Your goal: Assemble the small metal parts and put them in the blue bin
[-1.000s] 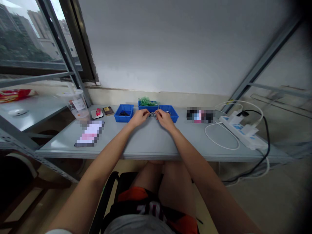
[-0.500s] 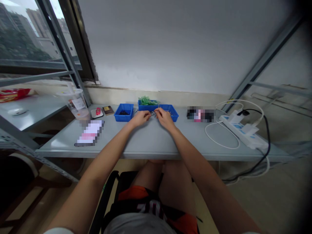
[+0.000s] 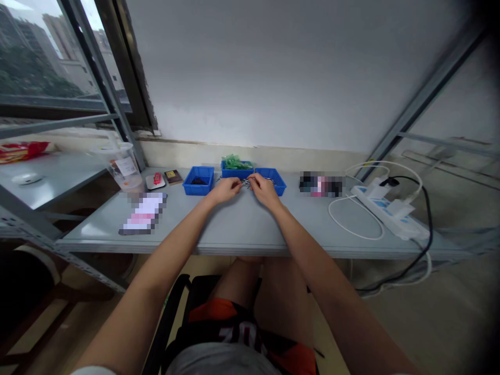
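Together, the left hand (image 3: 223, 189) and right hand (image 3: 264, 189) are meeting over the far middle of the table (image 3: 242, 229), pinching a small metal piece (image 3: 245, 182) between their fingertips. Both hands are closing tightly on it, fingers curled in, though the piece is too small to make out its shape or whether it is one part or several linked ones. It is hovering just above the tabletop, right in front of the three blue bins: the left bin (image 3: 199, 180) is holding something dark, the middle bin (image 3: 236, 167) is carrying green bits, and the right bin (image 3: 271, 179) is sitting just behind the right hand, with thin metal parts seemingly showing at its rim. Judging by this, the fitting work on the piece appears to be under way and not finished, since both hands are gripping it and nothing is lying set aside as done. Off to the right, a power strip (image 3: 390, 211) is lying with its white cable (image 3: 353, 221) looping nearby.
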The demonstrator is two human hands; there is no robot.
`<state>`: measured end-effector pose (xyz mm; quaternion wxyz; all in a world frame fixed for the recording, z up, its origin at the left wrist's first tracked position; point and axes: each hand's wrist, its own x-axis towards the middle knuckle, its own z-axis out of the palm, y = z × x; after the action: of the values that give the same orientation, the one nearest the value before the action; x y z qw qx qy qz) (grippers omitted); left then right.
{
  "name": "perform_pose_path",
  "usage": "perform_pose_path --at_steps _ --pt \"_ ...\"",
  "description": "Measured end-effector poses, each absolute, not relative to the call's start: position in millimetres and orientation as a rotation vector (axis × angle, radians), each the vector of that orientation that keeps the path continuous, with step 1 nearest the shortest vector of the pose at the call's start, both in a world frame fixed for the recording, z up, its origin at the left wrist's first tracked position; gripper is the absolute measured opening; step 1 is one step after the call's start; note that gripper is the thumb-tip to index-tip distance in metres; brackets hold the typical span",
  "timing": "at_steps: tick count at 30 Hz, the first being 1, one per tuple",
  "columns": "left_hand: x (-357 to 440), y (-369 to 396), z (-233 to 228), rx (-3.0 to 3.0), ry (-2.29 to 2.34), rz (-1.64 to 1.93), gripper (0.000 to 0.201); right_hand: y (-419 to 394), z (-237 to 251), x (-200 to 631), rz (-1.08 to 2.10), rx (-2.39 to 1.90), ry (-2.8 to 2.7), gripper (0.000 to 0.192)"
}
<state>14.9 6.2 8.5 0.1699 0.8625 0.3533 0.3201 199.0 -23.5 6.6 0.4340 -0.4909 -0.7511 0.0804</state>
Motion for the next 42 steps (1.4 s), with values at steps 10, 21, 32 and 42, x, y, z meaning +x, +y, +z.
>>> perform_pose_path --at_steps 10,21,32,42 --pt "14.9 6.1 6.4 2.407 1.027 0.927 0.020 -24.9 7.7 197.5 0.192 -1.227 -1.878 0.024" --pt "15.3 2.5 10.3 2.455 1.040 0.940 0.020 -24.9 8.0 198.1 0.172 -1.221 -1.875 0.023" --pt "14.1 4.7 9.0 2.503 1.064 0.994 0.023 -24.8 7.7 198.7 0.194 -1.196 -1.850 0.024" --pt "15.3 5.2 9.3 2.461 1.049 0.987 0.021 -24.2 7.3 199.2 0.189 -1.195 -1.862 0.024"
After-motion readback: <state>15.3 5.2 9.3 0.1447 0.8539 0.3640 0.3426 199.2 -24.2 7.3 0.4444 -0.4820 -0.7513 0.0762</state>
